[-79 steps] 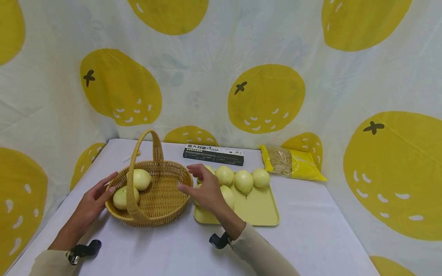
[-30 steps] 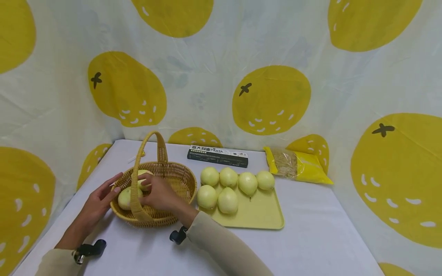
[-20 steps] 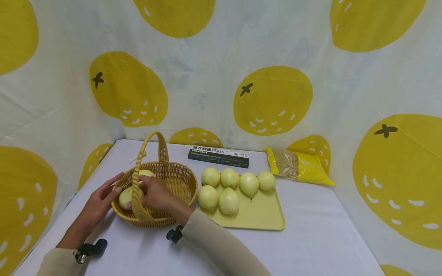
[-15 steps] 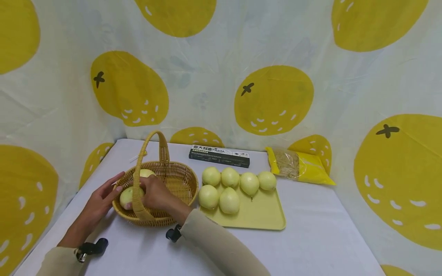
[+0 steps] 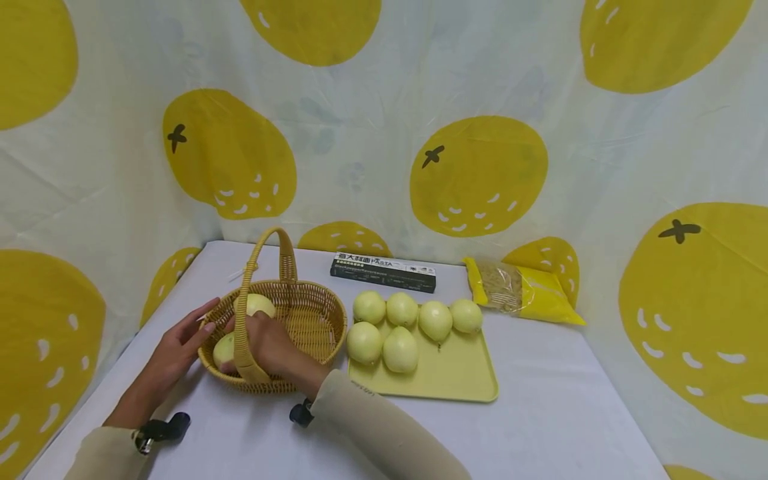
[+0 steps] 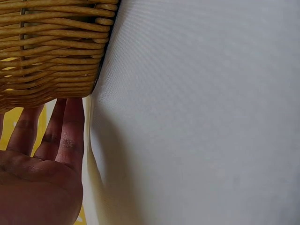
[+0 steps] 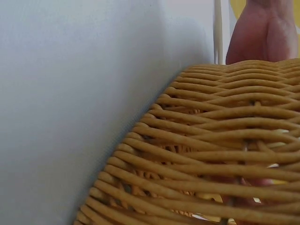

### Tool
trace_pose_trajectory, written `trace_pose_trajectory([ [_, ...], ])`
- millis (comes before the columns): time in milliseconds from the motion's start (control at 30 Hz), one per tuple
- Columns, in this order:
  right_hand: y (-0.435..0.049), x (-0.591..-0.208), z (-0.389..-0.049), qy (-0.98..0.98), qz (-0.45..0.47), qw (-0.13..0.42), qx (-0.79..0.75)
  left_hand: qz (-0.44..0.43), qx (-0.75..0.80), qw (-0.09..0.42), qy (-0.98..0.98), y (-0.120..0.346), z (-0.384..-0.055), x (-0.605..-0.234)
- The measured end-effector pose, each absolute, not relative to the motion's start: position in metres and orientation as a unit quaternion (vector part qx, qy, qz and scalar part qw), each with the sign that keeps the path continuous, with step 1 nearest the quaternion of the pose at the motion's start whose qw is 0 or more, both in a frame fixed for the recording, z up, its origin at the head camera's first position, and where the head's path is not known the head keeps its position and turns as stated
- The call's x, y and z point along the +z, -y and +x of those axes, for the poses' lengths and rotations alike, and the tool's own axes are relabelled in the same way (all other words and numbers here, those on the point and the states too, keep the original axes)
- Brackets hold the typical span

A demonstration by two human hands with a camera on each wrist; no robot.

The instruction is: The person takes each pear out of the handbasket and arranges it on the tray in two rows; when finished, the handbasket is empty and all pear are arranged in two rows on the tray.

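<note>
In the head view, a wicker basket (image 5: 321, 320) with a tall arched handle stands on the left and contains two pale yellow-green pears. My left hand (image 5: 171, 357) rests against its left side; the left wrist view has those fingers (image 6: 70, 131) extended along the woven wall. Reaching in under the handle, my right hand (image 5: 273, 343) grips the front pear (image 5: 225, 350), thumb and fingers on either side. The other pear (image 5: 258, 305) sits just behind it. In the right wrist view the basket's wall (image 7: 211, 140) hides most of the right hand.
Right of the basket is a yellow tray (image 5: 456, 373) bearing several pears (image 5: 400, 349). Behind it lie a dark pasta box (image 5: 384, 272) and a yellow bag of pasta (image 5: 522, 290). A fruit-print curtain (image 5: 354, 133) surrounds the white table.
My right hand has moved left from beside the tray into the basket and has taken hold of the front pear. My left hand has stayed against the basket.
</note>
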State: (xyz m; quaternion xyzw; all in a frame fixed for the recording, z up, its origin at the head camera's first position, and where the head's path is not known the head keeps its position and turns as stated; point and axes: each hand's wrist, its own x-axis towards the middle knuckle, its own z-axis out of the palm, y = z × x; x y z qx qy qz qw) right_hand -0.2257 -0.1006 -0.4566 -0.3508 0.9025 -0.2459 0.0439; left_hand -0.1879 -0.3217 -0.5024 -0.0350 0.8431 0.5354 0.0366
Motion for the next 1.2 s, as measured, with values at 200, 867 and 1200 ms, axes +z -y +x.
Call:
trace_pose_trajectory([
  [200,0.1,-0.459,-0.226,-0.897,-0.339,0.038,-0.282,-0.035,0.534,0.037,-0.844,0.321,-0.188,-0.503],
  [867,0.059,-0.441,-0.225,-0.854,-0.218,0.08,-0.465,-0.038,0.558,0.029,-0.829,0.319,-0.186,-0.504],
  [1200,0.025,-0.43,-0.224,-0.83,-0.207,0.073,-0.514,-0.032,0.562,0.02,-0.826,0.317,-0.186,-0.504],
])
